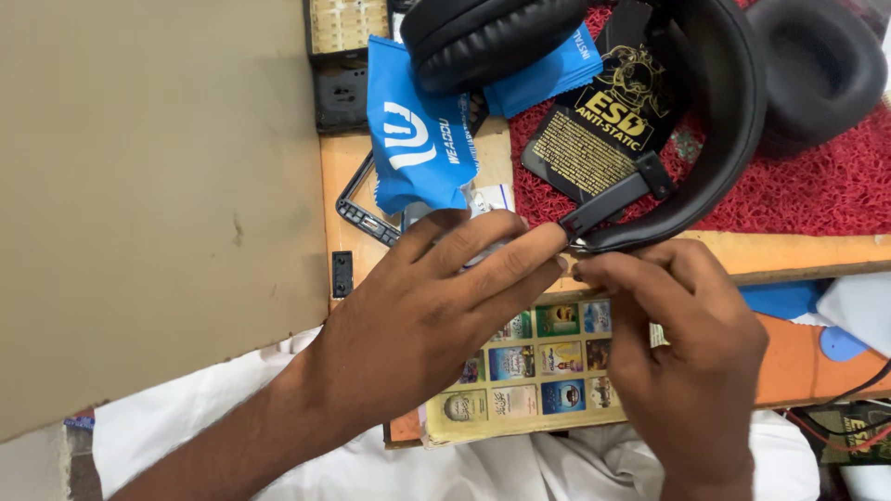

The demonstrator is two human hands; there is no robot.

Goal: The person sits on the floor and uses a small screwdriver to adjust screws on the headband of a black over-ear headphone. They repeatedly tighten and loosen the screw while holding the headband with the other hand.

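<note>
Two bare hands are meeting at the end of a black headphone band (705, 176), which is lying across a red mat (826, 190) at the far side of the orange surface (798, 357). The left hand (418, 315) is stretching its fingers (520, 255) nearly straight, their tips pressing on the band's slider arm (613, 199). The right hand (687, 362) is pinching its fingers (603, 271) narrow around the band's metal tip, just beside the left fingertips. One ear cup (817, 70) is resting on the mat; another (492, 37) is sitting over a blue wipe packet (418, 139). Beneath the hands a card of small coloured pictures (534, 371) is lying near the surface's front edge.
</note>
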